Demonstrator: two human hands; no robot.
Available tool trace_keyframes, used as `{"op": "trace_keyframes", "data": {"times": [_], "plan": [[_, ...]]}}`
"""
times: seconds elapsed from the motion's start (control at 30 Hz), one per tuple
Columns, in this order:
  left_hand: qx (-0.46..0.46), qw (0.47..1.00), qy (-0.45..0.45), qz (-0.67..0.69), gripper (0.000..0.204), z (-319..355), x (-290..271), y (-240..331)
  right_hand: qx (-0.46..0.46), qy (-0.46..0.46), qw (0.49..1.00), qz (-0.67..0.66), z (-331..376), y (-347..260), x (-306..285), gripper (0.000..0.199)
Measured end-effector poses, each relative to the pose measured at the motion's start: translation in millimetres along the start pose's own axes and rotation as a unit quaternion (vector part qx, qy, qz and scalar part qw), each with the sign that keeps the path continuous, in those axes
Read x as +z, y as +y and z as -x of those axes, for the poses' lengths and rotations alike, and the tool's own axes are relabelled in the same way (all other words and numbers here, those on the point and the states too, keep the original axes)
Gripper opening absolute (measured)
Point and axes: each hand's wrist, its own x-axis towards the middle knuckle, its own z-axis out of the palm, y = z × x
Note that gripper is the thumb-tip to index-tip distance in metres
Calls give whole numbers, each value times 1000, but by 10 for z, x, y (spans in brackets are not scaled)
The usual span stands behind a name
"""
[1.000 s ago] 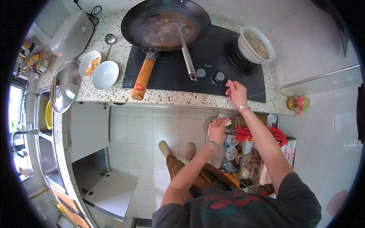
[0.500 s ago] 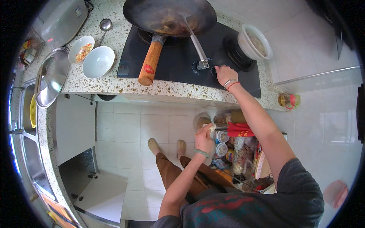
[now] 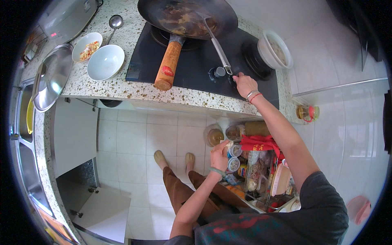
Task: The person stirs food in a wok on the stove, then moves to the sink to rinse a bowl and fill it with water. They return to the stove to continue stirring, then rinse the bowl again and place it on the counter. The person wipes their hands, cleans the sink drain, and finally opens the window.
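A person at a kitchen counter now has the right hand (image 3: 243, 83) on the stove knob (image 3: 234, 79) at the front edge of the black hob (image 3: 196, 67), fingers curled around it; a second ago that hand hovered above the counter edge, so the burner is likely being adjusted. The left hand (image 3: 219, 155) has dropped lower and holds a small pale object over the storage rack (image 3: 261, 171) of jars beside the legs; what it is cannot be told. On the hob sits a wok (image 3: 185, 16) of dark food with a wooden handle, a metal spatula (image 3: 214, 41) resting in it beside the knob. A pot (image 3: 275, 49) stands at the right, two white bowls (image 3: 104, 61), a ladle and a steel lid (image 3: 53, 75) at the left.
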Motion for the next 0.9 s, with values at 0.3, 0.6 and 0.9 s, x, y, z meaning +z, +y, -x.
{"op": "trace_keyframes", "data": {"times": [0.3,0.6,0.9], "plan": [[-23,998,6,52,27,6,91,22,-144,44,989,1,38,206,-11,32],[-11,1000,-4,21,28,46,171,29,-207,71,976,-8,28,310,21,32],[-23,999,1,50,27,34,334,25,-223,58,973,15,1,352,20,34]]}}
